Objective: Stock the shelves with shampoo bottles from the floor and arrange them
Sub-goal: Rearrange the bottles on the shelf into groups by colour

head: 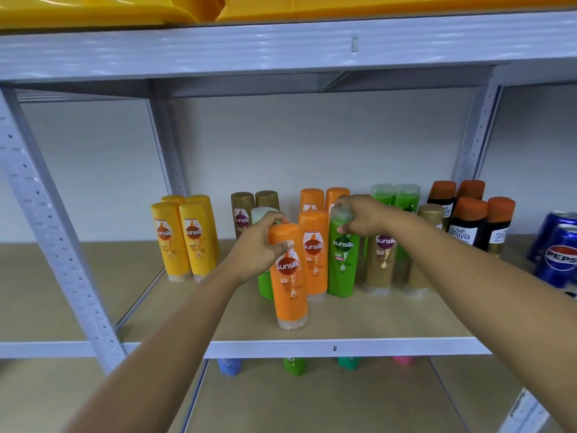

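At the frame's center, the left hand (260, 245) curls its fingers around the top of an orange bottle (288, 276) standing nearest the shelf (343, 346) edge, probably to slide it back into the orange row. The right hand (362, 218) pinches a green bottle (342, 257) by its cap. Bare shelf lies open in front and toward the left.

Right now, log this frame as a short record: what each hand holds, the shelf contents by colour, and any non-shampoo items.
left hand: grips the front orange bottle near its top
right hand: grips the top of the green bottle
shelf: yellow bottles, gold, orange and green ones, black Shayla bottles
non-shampoo: Pepsi cans, far right
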{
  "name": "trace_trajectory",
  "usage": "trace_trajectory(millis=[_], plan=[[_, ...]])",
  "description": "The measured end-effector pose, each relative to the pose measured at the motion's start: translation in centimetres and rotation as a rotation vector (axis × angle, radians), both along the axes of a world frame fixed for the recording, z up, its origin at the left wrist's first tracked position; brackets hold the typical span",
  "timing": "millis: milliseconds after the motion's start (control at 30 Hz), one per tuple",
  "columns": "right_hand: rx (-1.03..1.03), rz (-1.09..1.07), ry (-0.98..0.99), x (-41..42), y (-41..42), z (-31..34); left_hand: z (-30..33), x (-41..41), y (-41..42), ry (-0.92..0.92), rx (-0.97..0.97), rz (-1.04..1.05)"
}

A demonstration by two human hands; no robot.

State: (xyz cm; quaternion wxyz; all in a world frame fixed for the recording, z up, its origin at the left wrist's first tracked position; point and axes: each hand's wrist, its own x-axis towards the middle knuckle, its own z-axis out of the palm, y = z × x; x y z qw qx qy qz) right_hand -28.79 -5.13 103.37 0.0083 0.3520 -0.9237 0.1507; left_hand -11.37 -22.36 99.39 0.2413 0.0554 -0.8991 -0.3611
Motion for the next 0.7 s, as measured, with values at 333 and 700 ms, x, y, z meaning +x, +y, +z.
trace_trajectory(millis=[333, 700], plan=[[-0.062, 0.07, 0.03, 2.5, 2.5, 0.8, -0.6, 1.7, -2.3, 0.007, 0.001, 0.04], [-0.056, 0.244, 0.083, 8.3, -3.0, 2.0, -0.4, 4.9, -7.9, 0.069, 0.068, 0.047]])
